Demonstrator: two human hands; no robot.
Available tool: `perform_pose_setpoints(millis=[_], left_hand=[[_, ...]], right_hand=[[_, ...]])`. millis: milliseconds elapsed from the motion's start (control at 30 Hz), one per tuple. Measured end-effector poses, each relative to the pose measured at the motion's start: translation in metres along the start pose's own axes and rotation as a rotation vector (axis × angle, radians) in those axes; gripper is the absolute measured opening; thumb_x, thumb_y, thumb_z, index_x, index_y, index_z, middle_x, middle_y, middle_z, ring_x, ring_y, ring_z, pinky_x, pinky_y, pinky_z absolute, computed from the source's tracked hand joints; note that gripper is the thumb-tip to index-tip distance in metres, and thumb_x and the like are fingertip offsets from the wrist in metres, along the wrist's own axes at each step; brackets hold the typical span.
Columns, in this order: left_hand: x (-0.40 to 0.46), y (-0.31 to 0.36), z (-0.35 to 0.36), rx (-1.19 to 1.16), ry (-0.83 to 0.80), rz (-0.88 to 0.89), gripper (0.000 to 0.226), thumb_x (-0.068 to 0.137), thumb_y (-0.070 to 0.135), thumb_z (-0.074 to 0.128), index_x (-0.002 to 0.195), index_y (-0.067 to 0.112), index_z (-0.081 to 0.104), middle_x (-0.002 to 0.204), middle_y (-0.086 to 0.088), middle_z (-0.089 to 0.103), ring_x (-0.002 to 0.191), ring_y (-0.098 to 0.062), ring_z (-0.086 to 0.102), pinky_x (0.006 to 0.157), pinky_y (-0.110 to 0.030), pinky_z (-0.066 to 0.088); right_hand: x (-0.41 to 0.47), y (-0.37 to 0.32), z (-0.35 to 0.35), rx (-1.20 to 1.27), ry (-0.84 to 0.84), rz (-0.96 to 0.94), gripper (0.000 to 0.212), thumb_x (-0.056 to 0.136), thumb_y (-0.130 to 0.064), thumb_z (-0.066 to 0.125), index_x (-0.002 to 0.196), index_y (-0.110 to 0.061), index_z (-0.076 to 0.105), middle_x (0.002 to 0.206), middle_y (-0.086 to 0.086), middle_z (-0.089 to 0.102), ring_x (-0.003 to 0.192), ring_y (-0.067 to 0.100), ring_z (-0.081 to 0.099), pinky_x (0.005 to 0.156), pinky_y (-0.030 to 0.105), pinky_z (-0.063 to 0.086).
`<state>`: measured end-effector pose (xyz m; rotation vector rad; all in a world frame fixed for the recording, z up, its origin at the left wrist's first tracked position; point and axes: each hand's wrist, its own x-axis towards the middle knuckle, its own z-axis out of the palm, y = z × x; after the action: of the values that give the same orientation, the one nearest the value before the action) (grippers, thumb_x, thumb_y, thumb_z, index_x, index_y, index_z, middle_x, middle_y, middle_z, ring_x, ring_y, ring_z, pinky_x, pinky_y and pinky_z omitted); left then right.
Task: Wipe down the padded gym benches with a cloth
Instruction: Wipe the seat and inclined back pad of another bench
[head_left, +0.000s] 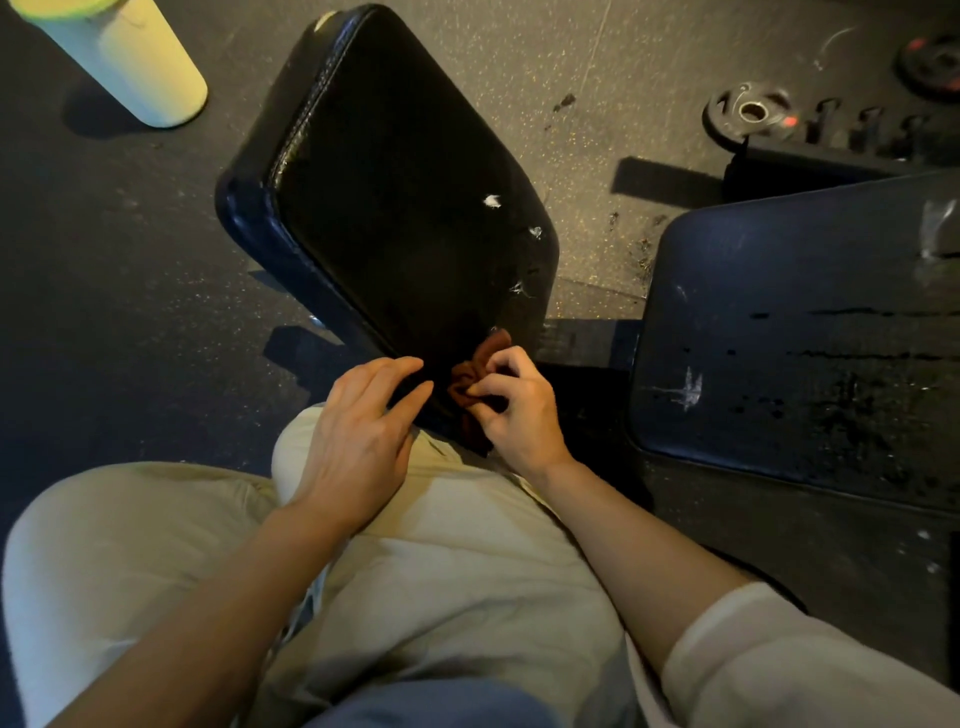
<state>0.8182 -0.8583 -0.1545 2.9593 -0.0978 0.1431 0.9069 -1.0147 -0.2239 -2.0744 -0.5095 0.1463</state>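
Note:
A black padded bench (384, 187) slants away from me, its vinyl torn with white flecks near the right edge. At its near corner my right hand (514, 410) pinches a bunched brown cloth (470, 376) against the pad. My left hand (358, 441) lies just left of the cloth, fingers straight, fingertips touching the bench's near edge. A second dark padded bench (800, 343), scuffed and cracked, stands to the right.
A pale cylindrical post (130, 57) stands on the floor at top left. Weight plates (750, 111) and a low rack (857, 140) lie at top right. My knees in light trousers (415, 545) fill the foreground. Speckled rubber flooring surrounds the benches.

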Motion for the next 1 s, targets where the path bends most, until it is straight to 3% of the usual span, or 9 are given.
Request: perform_pose_setpoints(millis=[100,167,267,433,633,733,833,900,1000], left_hand=[[0.002,0.002,0.001,-0.004,0.002,0.022,0.049,0.072,0.002,0.078,0.12,0.004,0.066,0.131,-0.017,0.056,0.119,-0.032,0.05,0.099,-0.046,0.041],[0.003,0.004,0.0,0.004,-0.001,0.034,0.051,0.072,0.003,0.078,0.121,0.004,0.066,0.132,-0.017,0.056,0.12,-0.031,0.049,0.1,-0.046,0.041],[0.005,0.007,-0.001,0.014,-0.007,0.034,0.054,0.074,0.003,0.076,0.126,0.005,0.062,0.135,-0.016,0.054,0.122,-0.03,0.048,0.104,-0.043,0.039],[0.009,0.013,0.0,0.013,-0.011,0.026,0.051,0.076,0.002,0.073,0.126,0.006,0.063,0.135,-0.014,0.056,0.123,-0.028,0.049,0.104,-0.04,0.037],[0.014,0.017,0.003,0.053,-0.051,0.023,0.052,0.075,0.003,0.074,0.126,0.008,0.063,0.135,-0.011,0.055,0.123,-0.027,0.05,0.104,-0.038,0.033],[0.015,0.017,0.003,0.062,-0.057,0.01,0.052,0.076,0.004,0.074,0.127,0.009,0.062,0.136,-0.011,0.055,0.124,-0.025,0.049,0.104,-0.037,0.032],[0.019,0.019,0.004,0.086,-0.049,-0.001,0.053,0.076,0.004,0.074,0.127,0.009,0.062,0.135,-0.01,0.056,0.124,-0.025,0.05,0.103,-0.036,0.033],[0.022,0.021,0.003,0.106,-0.044,-0.003,0.051,0.076,0.002,0.074,0.126,0.01,0.063,0.134,-0.01,0.057,0.124,-0.025,0.051,0.101,-0.036,0.031],[0.028,0.022,0.002,0.126,-0.049,-0.003,0.054,0.072,0.002,0.075,0.124,0.011,0.064,0.135,-0.009,0.057,0.125,-0.024,0.05,0.101,-0.037,0.027]], right_hand=[[0.001,0.014,-0.009,-0.106,-0.023,0.263,0.011,0.079,-0.001,0.072,0.085,-0.009,0.073,0.099,-0.005,0.05,0.092,0.011,0.052,0.088,0.03,0.05],[0.0,0.013,-0.015,-0.079,0.105,0.374,0.014,0.083,-0.002,0.07,0.094,-0.01,0.074,0.102,-0.005,0.05,0.092,0.007,0.05,0.092,0.026,0.047],[0.003,-0.005,-0.017,0.042,0.307,0.218,0.02,0.083,-0.007,0.071,0.104,-0.01,0.072,0.107,0.0,0.051,0.099,0.009,0.052,0.091,0.017,0.045],[0.018,-0.01,-0.001,0.026,0.17,0.047,0.023,0.085,-0.007,0.07,0.108,-0.011,0.073,0.117,0.005,0.053,0.11,0.012,0.052,0.097,0.016,0.041],[0.026,0.015,-0.005,-0.001,0.245,0.446,0.022,0.087,-0.003,0.067,0.108,-0.008,0.072,0.109,-0.002,0.051,0.104,0.015,0.057,0.079,-0.004,0.033],[0.031,-0.009,-0.002,0.067,0.385,0.218,0.024,0.084,-0.003,0.069,0.108,-0.007,0.072,0.108,0.003,0.055,0.101,0.011,0.055,0.091,0.01,0.043],[0.037,-0.015,0.005,0.076,0.299,0.05,0.031,0.084,-0.006,0.07,0.114,-0.011,0.071,0.119,0.007,0.057,0.113,0.017,0.052,0.099,0.019,0.04],[0.039,0.0,0.009,0.005,0.254,0.1,0.033,0.084,-0.004,0.069,0.115,-0.014,0.071,0.122,0.007,0.056,0.116,0.02,0.05,0.099,0.017,0.034],[0.039,0.021,0.006,0.029,0.268,0.37,0.032,0.087,-0.001,0.065,0.117,-0.012,0.069,0.121,0.007,0.054,0.116,0.022,0.053,0.097,0.012,0.032]])
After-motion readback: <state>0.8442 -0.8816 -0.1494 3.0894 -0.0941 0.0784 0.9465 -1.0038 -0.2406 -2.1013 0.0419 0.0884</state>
